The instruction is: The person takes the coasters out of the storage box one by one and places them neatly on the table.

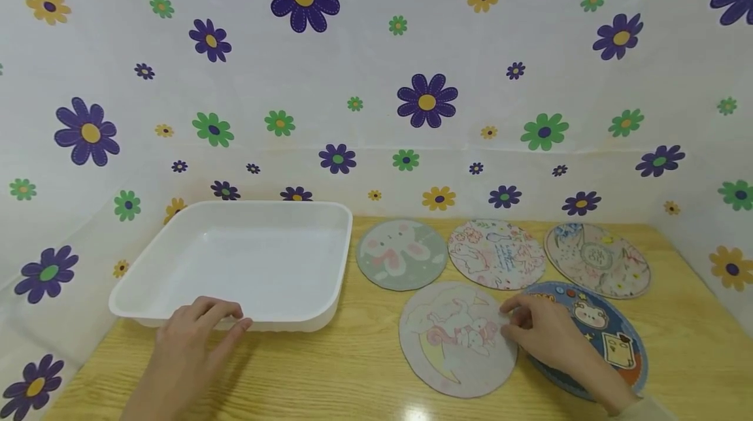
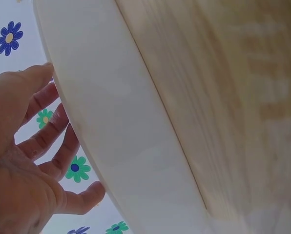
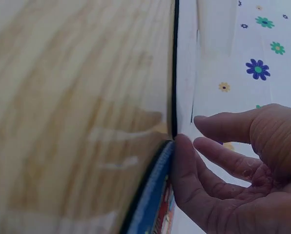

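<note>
A white plastic tray (image 1: 229,318) stands at the left of the table. My left hand (image 1: 194,336) rests its fingertips on the tray's near rim, thumb apart from the fingers; the left wrist view shows the fingertips (image 2: 94,191) against the rim edge. A round pale mat (image 1: 432,355) with a moon and bunny drawing lies front centre. My right hand (image 1: 544,329) is at its right edge, over the round blue mat (image 1: 618,342) with a bear. In the right wrist view, a fingertip touches the pale mat's edge while the thumb stays apart.
Along the back lie a round green bunny mat (image 1: 401,254), a floral bunny mat (image 1: 497,254) and a floral mat with a wreath (image 1: 597,261). They lie flat on the wooden table (image 1: 329,375). A flower-print cloth (image 1: 376,68) hangs behind and at both sides.
</note>
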{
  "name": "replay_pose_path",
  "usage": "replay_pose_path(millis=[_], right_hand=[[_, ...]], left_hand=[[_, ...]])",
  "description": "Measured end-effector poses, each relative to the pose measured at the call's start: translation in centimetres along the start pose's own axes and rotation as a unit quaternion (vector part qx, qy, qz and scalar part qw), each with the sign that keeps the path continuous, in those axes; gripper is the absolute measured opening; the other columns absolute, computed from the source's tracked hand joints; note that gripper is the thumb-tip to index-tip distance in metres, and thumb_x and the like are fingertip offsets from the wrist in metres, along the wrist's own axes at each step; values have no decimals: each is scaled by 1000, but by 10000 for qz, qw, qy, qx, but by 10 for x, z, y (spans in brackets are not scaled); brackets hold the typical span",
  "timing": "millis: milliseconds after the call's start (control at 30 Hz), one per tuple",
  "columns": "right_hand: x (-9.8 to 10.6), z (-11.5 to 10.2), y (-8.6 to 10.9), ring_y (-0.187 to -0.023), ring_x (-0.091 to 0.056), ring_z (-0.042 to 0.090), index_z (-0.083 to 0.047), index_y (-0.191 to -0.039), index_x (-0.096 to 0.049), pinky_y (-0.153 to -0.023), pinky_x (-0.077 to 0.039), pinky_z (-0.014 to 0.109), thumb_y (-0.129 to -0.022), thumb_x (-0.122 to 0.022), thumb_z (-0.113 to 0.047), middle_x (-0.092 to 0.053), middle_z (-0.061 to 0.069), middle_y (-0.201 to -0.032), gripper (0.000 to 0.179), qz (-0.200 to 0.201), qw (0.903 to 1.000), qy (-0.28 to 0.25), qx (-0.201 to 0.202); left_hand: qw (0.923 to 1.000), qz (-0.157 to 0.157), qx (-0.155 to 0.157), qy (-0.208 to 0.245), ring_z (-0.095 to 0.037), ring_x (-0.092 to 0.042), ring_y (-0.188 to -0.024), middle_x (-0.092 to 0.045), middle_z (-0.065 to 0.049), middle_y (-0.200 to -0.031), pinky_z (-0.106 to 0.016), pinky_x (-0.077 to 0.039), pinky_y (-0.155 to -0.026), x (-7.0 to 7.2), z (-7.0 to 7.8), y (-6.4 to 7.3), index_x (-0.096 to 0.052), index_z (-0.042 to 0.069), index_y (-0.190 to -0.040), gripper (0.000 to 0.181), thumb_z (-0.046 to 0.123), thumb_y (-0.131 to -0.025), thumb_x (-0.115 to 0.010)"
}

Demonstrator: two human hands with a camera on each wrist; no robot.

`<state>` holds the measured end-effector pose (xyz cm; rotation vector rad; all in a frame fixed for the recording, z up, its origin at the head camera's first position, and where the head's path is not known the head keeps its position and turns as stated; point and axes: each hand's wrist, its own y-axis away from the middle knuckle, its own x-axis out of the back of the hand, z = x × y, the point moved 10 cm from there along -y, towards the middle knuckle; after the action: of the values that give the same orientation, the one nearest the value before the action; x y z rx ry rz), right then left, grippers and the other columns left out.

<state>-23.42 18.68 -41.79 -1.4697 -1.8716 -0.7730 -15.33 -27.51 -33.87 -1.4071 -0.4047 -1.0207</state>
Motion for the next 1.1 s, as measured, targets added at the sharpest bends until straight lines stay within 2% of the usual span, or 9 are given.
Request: replay_pose_path(millis=[100, 300, 433, 567, 733, 867, 1000, 1100], right_hand=[[2, -2, 2, -64, -57, 10, -7, -113, -71, -59, -46, 24, -91, -75, -15, -67, -3, -83, 23, -71, 9999, 118, 79], [8, -4, 7, -82, -64, 9, -12, -110, -72, -70, -53, 26, -94, -73, -19, -72, -5, -92, 18, -51, 9989, 319, 338], [11, 0, 13, -80, -66, 8, -11, -112, -72, -67, -53, 23, -95, -73, -19, -73, -4, -95, 20, -149, 9990, 198, 380], [16, 9, 18, -78, -68, 8, -11, -119, -70, -65, -55, 23, -96, -72, -20, -75, 0, -101, 25, -219, 9995, 133, 160], [31, 17, 24, -77, -71, 7, -11, -124, -70, -61, -54, 24, -98, -70, -21, -76, 1, -106, 28, -76, 9995, 291, 90], [43, 19, 25, -74, -71, 5, -14, -121, -72, -58, -50, 24, -97, -71, -24, -77, -1, -101, 25, 123, 9986, 495, 147], [50, 25, 26, -75, -71, 8, -14, -116, -74, -59, -51, 26, -96, -72, -25, -77, -1, -99, 23, 223, 9979, 603, -28], [53, 30, 26, -80, -73, 15, -11, -117, -73, -64, -56, 30, -98, -70, -28, -77, 3, -101, 25, 205, 9980, 581, -138]], left_hand=[[10000, -19, -17, 19, -24, -64, -72, -69, 2, -91, -38, -42, -57, 0, -2, -3, -71, 22, -90, 28, 12, -72, -90], [9996, 93, -283, 19, -24, -66, -71, -70, 3, -88, -37, -46, -54, 2, -1, -12, -72, 20, -89, 29, 11, -70, -91], [9993, 61, -372, 49, -22, -65, -70, -69, 4, -88, -33, -47, -55, 1, -2, -15, -71, 20, -90, 28, 11, -71, -90], [9992, 71, -370, 126, -23, -64, -70, -69, 3, -88, -32, -47, -56, -1, -4, -18, -71, 19, -90, 28, 10, -71, -90], [9990, 93, -411, 145, -24, -64, -70, -69, 1, -87, -33, -48, -56, -2, -7, -23, -71, 18, -89, 28, 8, -71, -89], [9992, 43, -387, 132, -24, -64, -71, -69, 0, -86, -35, -49, -57, -3, -10, -26, -71, 17, -89, 28, 8, -71, -89], [9993, 6, -359, 115, -24, -64, -71, -69, 0, -86, -36, -50, -59, -3, -13, -29, -71, 16, -89, 27, 8, -71, -90], [9994, -24, -345, 102, -23, -64, -72, -69, 0, -86, -37, -51, -59, -4, -15, -31, -71, 15, -89, 27, 8, -71, -89]])
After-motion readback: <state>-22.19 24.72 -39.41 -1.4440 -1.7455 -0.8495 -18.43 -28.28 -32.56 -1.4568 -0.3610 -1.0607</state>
